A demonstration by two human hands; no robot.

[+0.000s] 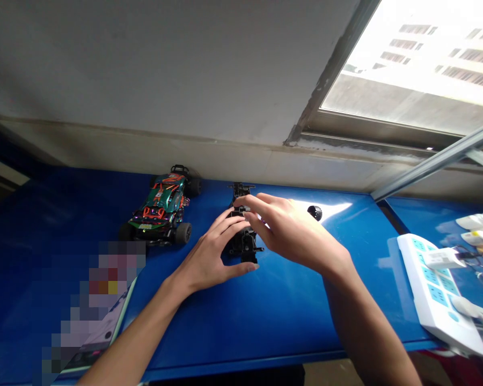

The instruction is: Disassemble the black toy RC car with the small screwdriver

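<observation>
A black toy-car chassis (248,242) without a body shell lies lengthwise on the blue table, partly covered by both hands. My left hand (209,257) holds it from the left: the fingers reach over its middle and the thumb stretches across its near end. From the right, my right hand (293,230) bends over the chassis, thumb and forefinger curled close together at its upper middle. Whatever is between those fingertips is too small and hidden to make out. A small black wheel-like part (314,213) sits to the right of my right hand.
An assembled green and orange toy car (161,201) stands at the left near the wall. A partly blurred printed sheet or booklet (104,321) lies at front left. At right is a white power strip (430,284) with plugs and cables, below a metal frame bar (438,155).
</observation>
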